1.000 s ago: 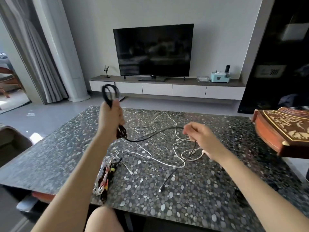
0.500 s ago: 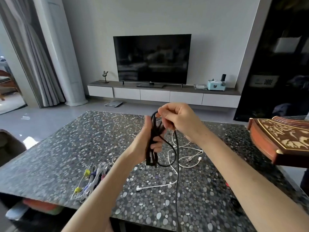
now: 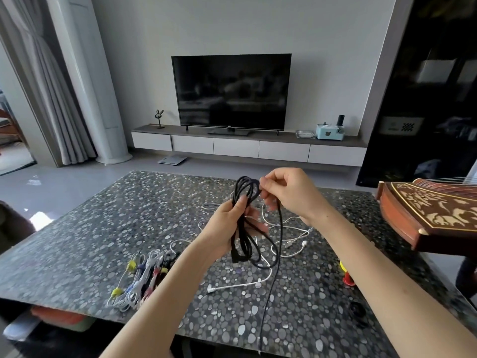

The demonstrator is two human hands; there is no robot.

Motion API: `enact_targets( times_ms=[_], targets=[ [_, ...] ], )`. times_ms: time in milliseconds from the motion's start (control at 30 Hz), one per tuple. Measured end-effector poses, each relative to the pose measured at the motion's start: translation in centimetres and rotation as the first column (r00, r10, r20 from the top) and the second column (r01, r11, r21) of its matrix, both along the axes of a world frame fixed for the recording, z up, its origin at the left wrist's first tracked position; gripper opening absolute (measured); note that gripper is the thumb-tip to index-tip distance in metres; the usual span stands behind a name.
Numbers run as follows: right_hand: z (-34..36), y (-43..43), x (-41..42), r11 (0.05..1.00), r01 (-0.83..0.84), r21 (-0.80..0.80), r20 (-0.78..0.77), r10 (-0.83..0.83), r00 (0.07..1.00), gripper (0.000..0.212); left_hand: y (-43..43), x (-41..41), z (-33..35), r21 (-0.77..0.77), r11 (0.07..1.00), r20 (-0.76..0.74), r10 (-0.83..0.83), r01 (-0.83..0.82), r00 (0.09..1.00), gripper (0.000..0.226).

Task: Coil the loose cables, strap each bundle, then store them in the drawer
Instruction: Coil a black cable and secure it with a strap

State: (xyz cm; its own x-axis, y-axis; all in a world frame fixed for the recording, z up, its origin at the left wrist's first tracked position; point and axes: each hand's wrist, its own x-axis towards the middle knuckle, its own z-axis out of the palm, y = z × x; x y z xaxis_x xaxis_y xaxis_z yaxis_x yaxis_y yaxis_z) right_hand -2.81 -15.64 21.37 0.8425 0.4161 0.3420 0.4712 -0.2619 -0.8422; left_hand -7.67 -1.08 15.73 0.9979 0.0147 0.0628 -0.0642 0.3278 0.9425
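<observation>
Strapped bundles [image 3: 144, 277]: near left on the surface [image 3: 77, 241]; finished, we judge.
Left hand [image 3: 224, 228]: grip closed round the black cable [image 3: 240, 239], whose coil hangs above mid-surface.
Right hand [image 3: 289, 195]: grip pinching the coil's top loop, with the free tail dropping toward the near edge.
How: we should lay even loops, feed the tail in without twist, and clamp the coil firmly for strapping.
White cables [image 3: 291, 244]: loose on the surface beneath the hands.
Unclear: we cannot make out the tail's end, a spare strap, or which drawer is meant.
</observation>
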Motion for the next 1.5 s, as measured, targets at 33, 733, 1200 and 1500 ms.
enact_targets(
  times_ms=[33, 733, 1200, 1500],
  targets=[
    [-0.2, -0.2, -0.3, 1.000, -0.016, -0.021, 0.002, 0.016, 1.000, 0.018, 0.0, -0.1, 0.0, -0.056, 0.998, -0.005, -0.014, 0.013, 1.000, 0.027],
    [0.1, -0.1, 0.1, 0.941, 0.334, 0.055, 0.081, -0.338, 0.938, 0.029, -2.4, -1.4, -0.1, 0.201, 0.975, 0.000, -0.094, 0.092, 0.996, 0.028],
    [-0.3, 0.7, 0.6, 0.940, 0.310, 0.141, -0.028, -0.310, 0.950, 0.023, -2.8, -1.0, 0.0, 0.014, 0.986, 0.014, -0.166, 0.166, 0.986, 0.019],
    [1.8, -1.2, 1.6, 0.936, 0.294, 0.193, 0.078, -0.314, 0.946, 0.025, -1.5, -1.0, -0.1, 0.123, 0.949, -0.072, -0.283, 0.290, 0.957, 0.016]
  ],
)
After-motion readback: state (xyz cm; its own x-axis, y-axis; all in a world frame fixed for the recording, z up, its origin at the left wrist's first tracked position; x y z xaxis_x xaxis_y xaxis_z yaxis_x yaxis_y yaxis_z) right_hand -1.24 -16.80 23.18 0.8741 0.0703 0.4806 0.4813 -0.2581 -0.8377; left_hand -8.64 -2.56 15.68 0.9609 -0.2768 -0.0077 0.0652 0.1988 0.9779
